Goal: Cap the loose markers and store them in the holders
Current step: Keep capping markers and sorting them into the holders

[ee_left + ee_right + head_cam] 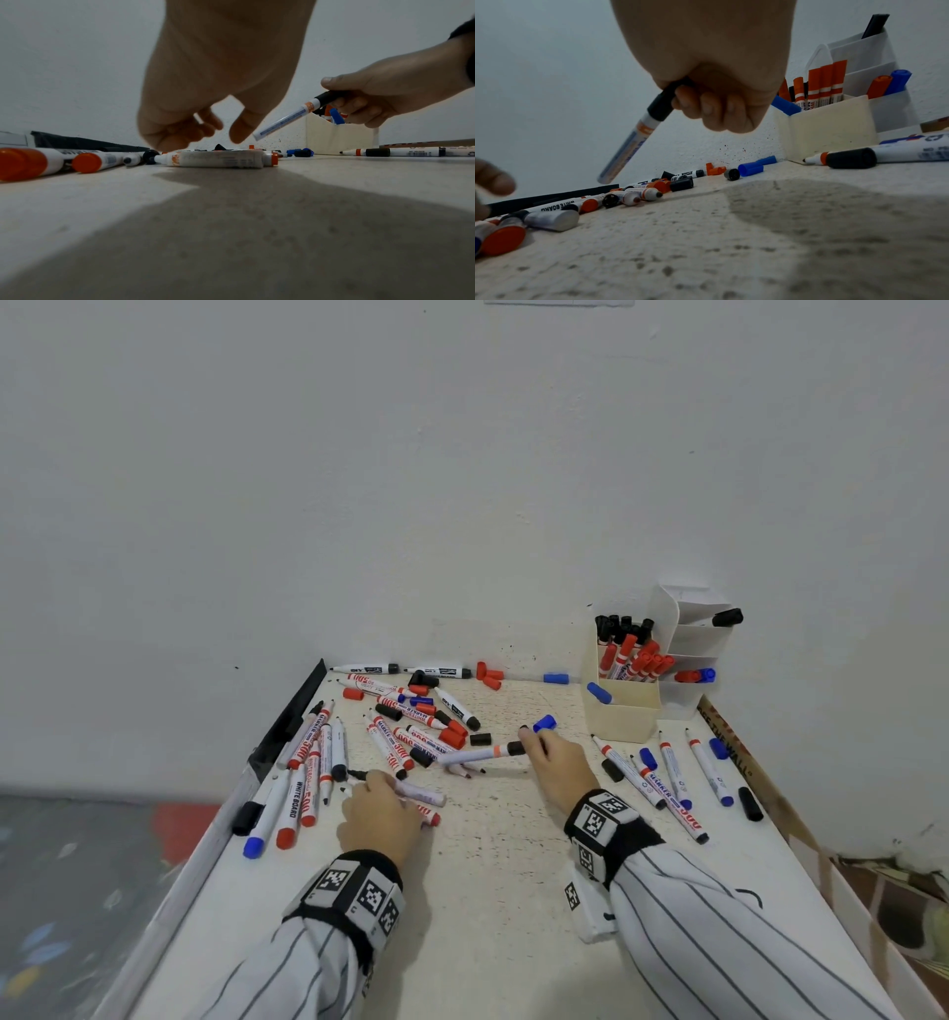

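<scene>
Lower centre of the head view, the left hand (382,814) hovers with loosely curled fingers, gripping nothing, over a marker (421,793) lying on the table (488,916). Right of it, the right hand (557,770) grips a black-capped marker (480,755), lifted clear. Farther right stand the holders (624,711).

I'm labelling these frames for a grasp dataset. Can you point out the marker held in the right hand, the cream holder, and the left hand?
held marker (631,150), right wrist view, on its white barrel.
cream holder (629,711), head view, on its front wall.
left hand (382,819), head view, on the back of the hand.
</scene>
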